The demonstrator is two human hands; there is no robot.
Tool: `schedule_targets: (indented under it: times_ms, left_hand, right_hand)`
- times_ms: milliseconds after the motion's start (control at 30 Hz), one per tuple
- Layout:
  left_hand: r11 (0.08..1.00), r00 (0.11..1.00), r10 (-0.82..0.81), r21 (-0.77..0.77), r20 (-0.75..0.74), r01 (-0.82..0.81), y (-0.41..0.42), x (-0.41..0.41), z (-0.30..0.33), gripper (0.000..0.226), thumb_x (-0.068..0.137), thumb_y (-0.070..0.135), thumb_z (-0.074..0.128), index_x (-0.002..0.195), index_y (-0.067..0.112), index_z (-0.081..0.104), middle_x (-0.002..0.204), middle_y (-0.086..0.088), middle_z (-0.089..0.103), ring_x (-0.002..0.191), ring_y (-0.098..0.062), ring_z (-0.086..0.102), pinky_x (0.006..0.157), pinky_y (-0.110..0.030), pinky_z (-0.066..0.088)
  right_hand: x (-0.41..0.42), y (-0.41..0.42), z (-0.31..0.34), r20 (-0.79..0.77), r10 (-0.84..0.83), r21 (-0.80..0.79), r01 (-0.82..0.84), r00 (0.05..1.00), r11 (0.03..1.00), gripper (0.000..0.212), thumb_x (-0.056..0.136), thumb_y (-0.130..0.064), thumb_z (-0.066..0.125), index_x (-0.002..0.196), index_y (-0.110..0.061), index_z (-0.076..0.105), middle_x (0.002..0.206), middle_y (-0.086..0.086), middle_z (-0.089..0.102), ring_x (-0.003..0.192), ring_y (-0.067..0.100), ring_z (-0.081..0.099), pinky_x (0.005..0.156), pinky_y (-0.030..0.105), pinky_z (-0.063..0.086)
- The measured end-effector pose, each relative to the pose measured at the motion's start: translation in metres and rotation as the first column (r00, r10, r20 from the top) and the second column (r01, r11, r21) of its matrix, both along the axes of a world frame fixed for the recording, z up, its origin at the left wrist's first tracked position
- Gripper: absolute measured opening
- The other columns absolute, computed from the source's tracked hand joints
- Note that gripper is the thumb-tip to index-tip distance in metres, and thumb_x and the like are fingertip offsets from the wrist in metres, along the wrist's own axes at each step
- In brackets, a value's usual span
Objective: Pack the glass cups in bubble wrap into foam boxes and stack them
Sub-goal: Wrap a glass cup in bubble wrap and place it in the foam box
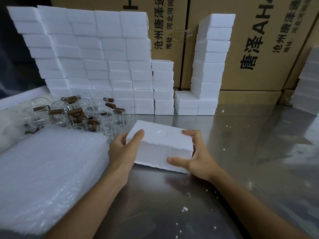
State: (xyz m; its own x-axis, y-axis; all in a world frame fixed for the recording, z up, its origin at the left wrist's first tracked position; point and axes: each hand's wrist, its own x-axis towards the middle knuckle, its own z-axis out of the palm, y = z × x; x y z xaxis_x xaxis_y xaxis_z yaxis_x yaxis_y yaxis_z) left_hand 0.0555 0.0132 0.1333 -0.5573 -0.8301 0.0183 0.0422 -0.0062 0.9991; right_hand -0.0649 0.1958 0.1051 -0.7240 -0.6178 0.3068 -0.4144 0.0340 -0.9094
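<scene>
On the steel desk (241, 152), our left hand (124, 149) and right hand (195, 157) clamp fingers on the foam box (160, 144); seemingly closed, so we lift it level.

matt foam box (160, 144), glossy metal table (241, 152)

We are at a packing station in a warehouse.
Behind our steel worktop (241, 152) we see printed shipping cartons (250, 49), white foam boxes (96, 54) stacked in rows against them, a heap of loose glass cups (74, 112) and a pile of bubble wrap sheets (46, 169).
</scene>
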Motion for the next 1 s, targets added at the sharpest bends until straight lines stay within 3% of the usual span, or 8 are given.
schedule_targets:
  times_ms: [167, 267, 400, 533, 633, 800, 900, 1000]
  left_hand:
    - [0.979, 0.996, 0.022, 0.206, -0.083, -0.004, 0.008, -0.006, 0.004, 0.028, 0.074, 0.04, 0.083, 0.09, 0.021, 0.069, 0.091, -0.001, 0.074, 0.082, -0.019, 0.071, 0.077, -0.043, 0.062]
    - [0.933, 0.987, 0.015, 0.358, -0.159, 0.043, 0.016, -0.01, 0.001, 0.051, 0.067, 0.038, 0.088, 0.107, 0.024, 0.058, 0.103, -0.002, 0.07, 0.087, -0.018, 0.07, 0.066, -0.039, 0.062]
    - [0.962, 0.997, 0.029, 0.274, -0.066, -0.01, 0.021, -0.013, -0.001, 0.088, 0.041, 0.063, 0.083, 0.114, 0.033, 0.044, 0.123, -0.004, 0.056, 0.106, -0.029, 0.063, 0.085, -0.052, 0.057]
    - [0.982, 0.995, 0.058, 0.186, -0.083, -0.042, 0.01, -0.01, -0.003, 0.057, 0.059, 0.063, 0.076, 0.104, 0.044, 0.045, 0.121, 0.0, 0.056, 0.099, -0.024, 0.064, 0.079, -0.05, 0.059]
    - [0.971, 0.988, 0.04, 0.238, -0.152, -0.003, -0.001, -0.007, -0.004, 0.042, 0.077, 0.048, 0.076, 0.112, 0.037, 0.054, 0.106, 0.007, 0.067, 0.089, -0.015, 0.067, 0.05, -0.033, 0.057]
    - [0.953, 0.989, 0.082, 0.301, -0.122, -0.042, -0.012, -0.006, -0.001, 0.041, 0.08, 0.05, 0.072, 0.114, 0.028, 0.064, 0.103, 0.001, 0.07, 0.09, -0.021, 0.067, 0.046, -0.031, 0.054]
    - [0.942, 0.991, 0.076, 0.335, -0.108, -0.035, -0.015, -0.008, 0.0, 0.033, 0.076, 0.052, 0.073, 0.099, 0.028, 0.068, 0.097, 0.001, 0.072, 0.087, -0.023, 0.069, 0.047, -0.034, 0.054]
    - [0.935, 0.992, 0.078, 0.354, -0.096, -0.039, -0.018, -0.009, 0.0, 0.04, 0.067, 0.057, 0.074, 0.095, 0.028, 0.069, 0.098, -0.001, 0.073, 0.09, -0.025, 0.07, 0.062, -0.041, 0.059]
  right_hand:
    - [0.003, -0.003, -0.001, -0.008, -0.038, -0.035, 0.038, 0.999, 0.999, 0.088, 0.046, -0.052, 0.095, 0.114, -0.054, 0.039, 0.115, -0.01, 0.062, 0.095, -0.006, 0.062, 0.073, 0.013, 0.052]
    - [0.006, -0.005, -0.001, -0.055, -0.075, -0.003, 0.075, 0.996, 0.997, 0.091, 0.044, -0.063, 0.091, 0.115, -0.056, 0.035, 0.114, -0.02, 0.058, 0.097, -0.013, 0.057, 0.072, 0.009, 0.05]
    - [0.009, -0.004, 0.002, -0.204, -0.029, 0.166, 0.064, 0.978, 0.984, 0.098, 0.049, -0.068, 0.086, 0.124, -0.054, 0.024, 0.128, -0.022, 0.042, 0.109, -0.013, 0.047, 0.08, 0.008, 0.047]
    - [0.014, -0.005, 0.006, -0.471, 0.075, 0.281, 0.069, 0.879, 0.957, 0.119, 0.046, -0.074, 0.082, 0.141, -0.044, 0.016, 0.15, -0.026, 0.006, 0.128, -0.001, 0.035, 0.096, 0.026, 0.047]
    - [0.018, -0.006, 0.008, -0.568, 0.146, 0.304, 0.042, 0.81, 0.952, 0.122, 0.047, -0.081, 0.078, 0.145, -0.048, 0.013, 0.156, -0.028, -0.01, 0.136, 0.003, 0.025, 0.09, 0.03, 0.043]
    - [0.02, -0.008, 0.008, -0.727, 0.061, 0.174, 0.097, 0.684, 0.98, 0.09, 0.075, -0.042, 0.075, 0.148, -0.042, 0.022, 0.159, -0.018, 0.012, 0.132, 0.014, 0.044, 0.079, 0.027, 0.052]
    - [0.023, -0.012, 0.011, -0.833, -0.05, 0.049, 0.164, 0.55, 0.985, 0.081, 0.078, -0.036, 0.073, 0.148, -0.028, 0.034, 0.156, -0.008, 0.031, 0.133, 0.02, 0.045, 0.097, 0.029, 0.042]
    - [0.028, -0.016, 0.012, -0.892, -0.109, -0.029, 0.185, 0.439, 0.982, 0.084, 0.073, -0.037, 0.076, 0.147, -0.018, 0.041, 0.154, -0.005, 0.04, 0.141, 0.022, 0.038, 0.109, 0.036, 0.033]
